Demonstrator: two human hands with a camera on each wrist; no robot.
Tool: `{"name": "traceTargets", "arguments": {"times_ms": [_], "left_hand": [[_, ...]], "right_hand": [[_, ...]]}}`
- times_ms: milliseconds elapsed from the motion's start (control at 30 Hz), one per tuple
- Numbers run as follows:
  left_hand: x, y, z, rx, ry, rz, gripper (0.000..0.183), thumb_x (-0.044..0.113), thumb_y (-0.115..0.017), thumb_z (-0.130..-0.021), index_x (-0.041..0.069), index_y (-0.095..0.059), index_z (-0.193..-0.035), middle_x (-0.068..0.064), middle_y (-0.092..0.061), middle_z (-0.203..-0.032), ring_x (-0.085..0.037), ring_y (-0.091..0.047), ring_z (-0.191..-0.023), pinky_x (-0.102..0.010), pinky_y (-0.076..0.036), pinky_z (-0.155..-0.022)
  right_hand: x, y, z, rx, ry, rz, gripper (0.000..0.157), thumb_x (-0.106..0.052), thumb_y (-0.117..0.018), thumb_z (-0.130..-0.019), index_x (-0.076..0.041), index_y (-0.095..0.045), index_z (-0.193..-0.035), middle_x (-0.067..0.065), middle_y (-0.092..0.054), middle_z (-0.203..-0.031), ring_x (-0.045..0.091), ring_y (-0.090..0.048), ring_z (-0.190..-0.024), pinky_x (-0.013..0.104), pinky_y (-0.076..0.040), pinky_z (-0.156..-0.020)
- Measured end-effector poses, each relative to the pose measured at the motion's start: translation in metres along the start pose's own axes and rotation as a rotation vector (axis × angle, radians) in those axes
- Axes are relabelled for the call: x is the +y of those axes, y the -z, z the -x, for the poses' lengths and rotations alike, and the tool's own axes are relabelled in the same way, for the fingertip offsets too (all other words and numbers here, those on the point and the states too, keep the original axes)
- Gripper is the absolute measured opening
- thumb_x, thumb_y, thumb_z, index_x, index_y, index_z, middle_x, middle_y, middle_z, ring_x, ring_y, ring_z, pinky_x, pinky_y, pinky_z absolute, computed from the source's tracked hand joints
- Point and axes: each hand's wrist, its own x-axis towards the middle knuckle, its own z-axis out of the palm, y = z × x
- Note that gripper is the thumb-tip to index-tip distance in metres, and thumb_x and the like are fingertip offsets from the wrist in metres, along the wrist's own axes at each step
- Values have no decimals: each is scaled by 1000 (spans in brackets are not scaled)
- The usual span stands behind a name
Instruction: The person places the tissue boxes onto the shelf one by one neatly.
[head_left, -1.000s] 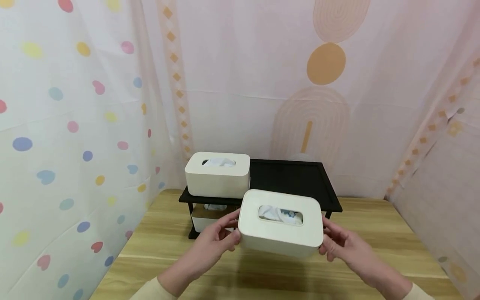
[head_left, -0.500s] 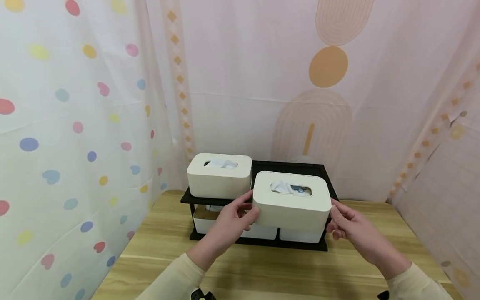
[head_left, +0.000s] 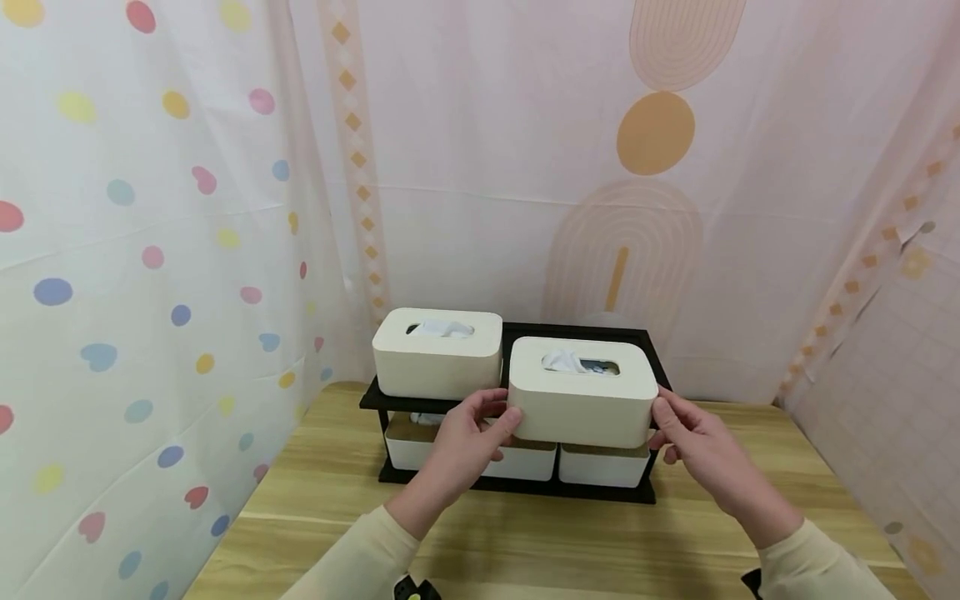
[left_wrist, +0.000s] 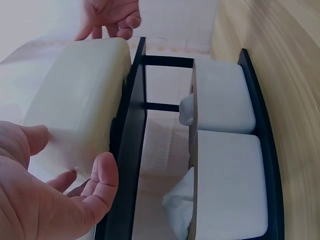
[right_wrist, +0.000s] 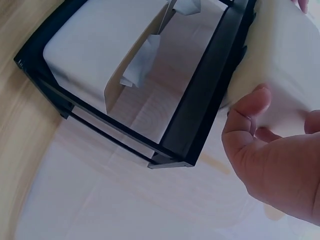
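A cream tissue box (head_left: 585, 418), with white tissue in its oval slot, is held at its two ends. My left hand (head_left: 468, 435) grips its left end, thumb on the front corner. The right hand (head_left: 701, 446) holds the right end the same way. The box overlaps the front right of the top shelf of a black two-tier rack (head_left: 551, 328). From the left wrist, the box's underside (left_wrist: 75, 85) shows close against the shelf's edge. A matching tissue box (head_left: 438, 372) sits on the shelf's left part.
On the rack's lower tier stand several white tissue boxes (head_left: 603, 469) with brown tops; tissue (left_wrist: 181, 202) sticks out of them. The rack stands on a wood-grain table (head_left: 562, 533). Patterned curtains (head_left: 480, 150) hang behind and at both sides.
Both hands have carried the tissue box up and away from me, from in front of the rack to its top shelf. In the last half second it shifted only slightly.
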Motion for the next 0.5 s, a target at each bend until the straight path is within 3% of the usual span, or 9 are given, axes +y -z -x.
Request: {"name": "traceTargets", "arguments": {"times_ms": [167,333,500], "left_hand": [[1,-1,3,18,-46,-24,55,38,-70,-106,10,-58,-151,-13,-65,-140,-23,-68,-90,-30,-58,-74],[7,-3,8,-1,-49,-83,63,42,-68,-106,11,-51,-159,-12,-58,-149,-15,-62,-86,-27,-52,-68],[11,-3,12,-49,-44,-69,67,45,-66,-107,12,-45,-162,-12,-66,-141,-15,-66,-89,-34,-58,-79]], "right_hand": [[-1,-2,0,57,12,3,64,-41,-45,-116,0,-37,-164,4,-70,-98,9,-61,-82,25,-52,-75],[-1,-5,0,102,16,-23,61,-39,-49,-115,1,-42,-161,-1,-68,-99,6,-61,-83,23,-52,-74],[-3,-7,1,133,21,-50,61,-39,-54,-113,1,-46,-159,-5,-66,-105,5,-63,-89,22,-54,-74]]}}
